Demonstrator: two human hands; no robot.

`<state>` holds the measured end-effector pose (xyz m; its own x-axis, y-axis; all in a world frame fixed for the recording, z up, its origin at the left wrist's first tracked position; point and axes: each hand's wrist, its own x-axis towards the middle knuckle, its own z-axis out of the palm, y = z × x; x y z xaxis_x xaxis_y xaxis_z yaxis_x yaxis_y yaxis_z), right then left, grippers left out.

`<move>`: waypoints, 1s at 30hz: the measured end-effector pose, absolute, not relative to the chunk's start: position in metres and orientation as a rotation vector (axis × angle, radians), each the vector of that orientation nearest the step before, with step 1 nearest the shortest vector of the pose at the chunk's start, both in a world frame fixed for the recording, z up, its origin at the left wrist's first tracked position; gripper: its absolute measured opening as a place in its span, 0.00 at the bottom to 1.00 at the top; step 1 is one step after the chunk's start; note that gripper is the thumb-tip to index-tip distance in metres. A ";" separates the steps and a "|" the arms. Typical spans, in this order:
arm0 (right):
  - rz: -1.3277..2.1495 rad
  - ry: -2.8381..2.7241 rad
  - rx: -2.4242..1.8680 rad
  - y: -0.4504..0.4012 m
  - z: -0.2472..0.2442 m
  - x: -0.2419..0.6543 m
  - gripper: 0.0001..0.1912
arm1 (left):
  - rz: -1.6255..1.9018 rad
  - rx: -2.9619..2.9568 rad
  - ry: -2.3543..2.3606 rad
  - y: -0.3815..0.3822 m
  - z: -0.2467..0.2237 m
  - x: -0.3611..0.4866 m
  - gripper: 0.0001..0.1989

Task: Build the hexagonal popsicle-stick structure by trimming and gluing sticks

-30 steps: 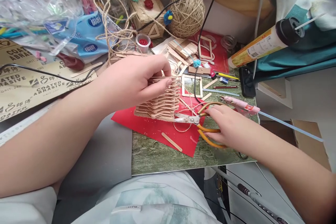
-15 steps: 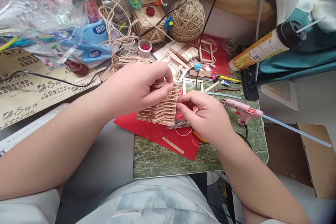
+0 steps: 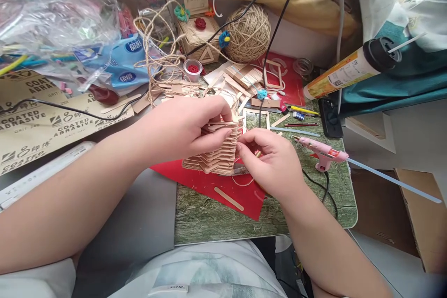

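A tall stack of layered wooden craft sticks (image 3: 216, 158) stands over a red sheet (image 3: 199, 184). My left hand (image 3: 197, 125) is closed round the top of this stack, thumb toward me, with the fingertips partly hidden. At the stack's right side, my right hand (image 3: 272, 160) has its thumb and index finger pinched close to the edge; what lies between the tips is too small to make out. Scissors, partly covered by my right hand, lie on the sheet. Nearer to me is a single loose craft stick (image 3: 228, 199).
A pink glue gun (image 3: 323, 151) with its cord sits at the right, beside a phone (image 3: 330, 118) and a tilted cup (image 3: 349, 67). Loose sticks, a twine ball (image 3: 248, 35) and a wooden box (image 3: 199, 37) are behind. Black cables hang across the back.
The view has shifted slightly, so the table items appear a little lower. Both hands keep nearly the same places at the stack, and the scissors are more covered by my right hand.
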<state>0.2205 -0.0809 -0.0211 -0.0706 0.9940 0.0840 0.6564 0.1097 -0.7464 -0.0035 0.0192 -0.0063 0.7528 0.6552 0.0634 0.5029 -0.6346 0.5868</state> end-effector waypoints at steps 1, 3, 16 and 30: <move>0.737 -1.764 -1.631 -0.081 -0.022 0.219 0.07 | 0.363 2.397 0.874 0.019 -0.007 -0.003 0.12; 0.742 -1.704 -1.669 -0.082 -0.023 0.215 0.06 | 0.360 2.393 0.883 0.020 -0.007 -0.003 0.12; 0.724 -1.644 -1.790 -0.081 -0.022 0.210 0.05 | 0.368 2.383 0.896 0.021 -0.010 -0.003 0.12; 0.560 -1.643 -1.918 -0.087 -0.049 0.242 0.08 | 0.470 2.350 0.895 0.024 -0.009 -0.006 0.09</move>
